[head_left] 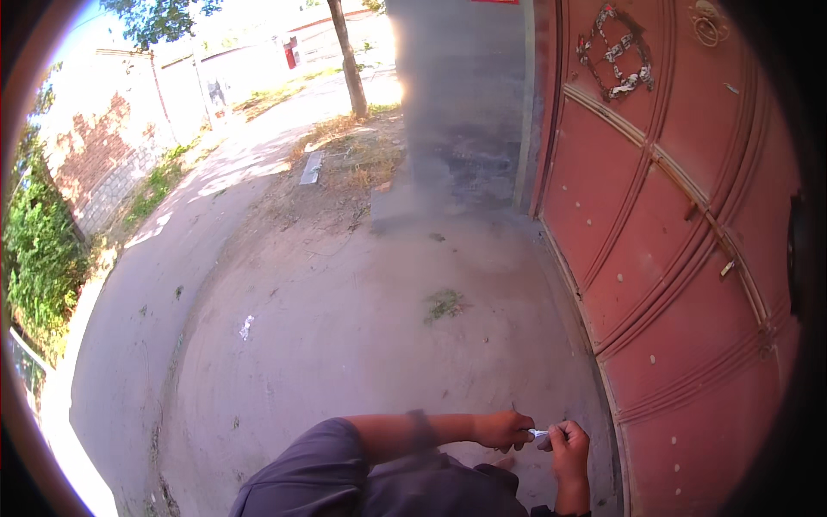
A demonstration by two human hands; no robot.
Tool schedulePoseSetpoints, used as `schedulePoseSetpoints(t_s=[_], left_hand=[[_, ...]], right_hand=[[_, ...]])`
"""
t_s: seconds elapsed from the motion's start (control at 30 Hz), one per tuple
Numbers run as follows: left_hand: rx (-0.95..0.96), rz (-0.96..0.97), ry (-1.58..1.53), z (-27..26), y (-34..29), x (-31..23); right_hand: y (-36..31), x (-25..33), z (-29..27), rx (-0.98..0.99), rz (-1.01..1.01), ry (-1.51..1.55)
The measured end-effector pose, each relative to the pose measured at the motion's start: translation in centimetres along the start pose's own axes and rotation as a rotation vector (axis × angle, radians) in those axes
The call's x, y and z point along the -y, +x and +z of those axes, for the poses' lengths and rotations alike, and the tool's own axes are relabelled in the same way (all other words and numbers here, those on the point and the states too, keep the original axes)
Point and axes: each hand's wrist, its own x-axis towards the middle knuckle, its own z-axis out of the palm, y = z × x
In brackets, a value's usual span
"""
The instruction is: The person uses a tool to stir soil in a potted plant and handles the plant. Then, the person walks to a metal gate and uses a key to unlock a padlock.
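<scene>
Low in the head view, both hands meet in front of my body beside a red metal gate [668, 297]. A small, shiny whitish piece [537, 433] spans the gap between them; its kind is too small to tell. My left hand [501, 429], reaching across from the left, is closed around one end of it. A thin dark tip pokes up above those fingers. My right hand [570, 448] comes up from below, thumb and fingers pinched at the other end. Something small and dark shows beside the right fingertips, too blurred to name.
Ahead stands a grey wall [461, 103]. A tree trunk [347, 60] rises beyond bare ground with a pale slab [312, 168]. Green weeds [445, 304] and a white scrap [247, 327] lie on the ground. A lane [155, 293] runs along the left, past a brick wall [103, 146] and bushes [43, 250].
</scene>
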Motion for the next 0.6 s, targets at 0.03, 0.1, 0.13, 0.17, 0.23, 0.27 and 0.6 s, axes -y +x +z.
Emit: schedulePoseSetpoints(t_s=[0.03, 0.1, 0.13, 0.17, 0.23, 0.27, 0.6], left_hand=[[-0.027, -0.005, -0.015, -0.1, 1.5, -0.8], [-0.040, -0.010, -0.040, -0.9, 4.7, -2.8], [-0.063, -0.010, -0.050, -1.0, 6.4, -3.7], [-0.075, 0.015, -0.047, -1.2, 7.9, -4.4], [-0.101, 0.036, -0.049, -1.8, 10.4, -5.8], [-0.121, 0.018, -0.050, -2.1, 11.5, -6.5], [-0.084, 0.065, -0.127, -6.6, 27.2, -10.2]], right_hand=[[1.3, 0.4, -1.5, 0.031, -0.002, -0.006], [4.4, 1.4, -4.6, 0.071, 0.006, 0.065], [6.0, 1.6, -6.4, 0.095, 0.002, 0.058], [7.5, 1.7, -8.1, 0.141, -0.008, 0.076], [10.0, 2.3, -10.9, 0.202, -0.017, 0.095], [11.1, 2.8, -12.0, 0.168, 0.003, 0.187], [20.0, 0.1, -29.7, -0.324, 0.057, 0.327]])
